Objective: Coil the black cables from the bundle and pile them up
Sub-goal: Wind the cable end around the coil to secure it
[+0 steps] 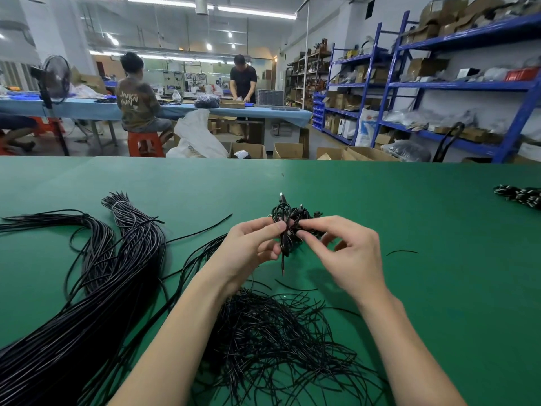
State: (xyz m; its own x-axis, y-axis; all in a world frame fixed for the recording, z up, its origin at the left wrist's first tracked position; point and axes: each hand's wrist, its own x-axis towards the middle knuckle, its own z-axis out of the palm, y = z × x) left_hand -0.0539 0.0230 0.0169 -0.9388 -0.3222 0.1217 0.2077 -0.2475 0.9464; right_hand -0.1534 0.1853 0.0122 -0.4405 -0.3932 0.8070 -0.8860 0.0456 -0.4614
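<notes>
To the left of my left hand (248,244) the big tied bundle (96,285) lies largely uncoiled, so most work remains, I judge. Below both wrists sprawls a loose tangle of thin ties (278,332). Beyond my fingers a small pile (307,218) has begun. Both hands pinch one coiled cable (284,227); my right hand (345,253) wraps its middle.

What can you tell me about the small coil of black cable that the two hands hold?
The coil is thin, glossy black cable wound into a small, loose bundle of loops. It is held upright above the green table, not resting on it. The left hand pinches its middle, and the right hand touches it with the fingertips from the other side. A loop stands up at the top, and one straight end hangs down below. More coils lie just behind it.
</notes>
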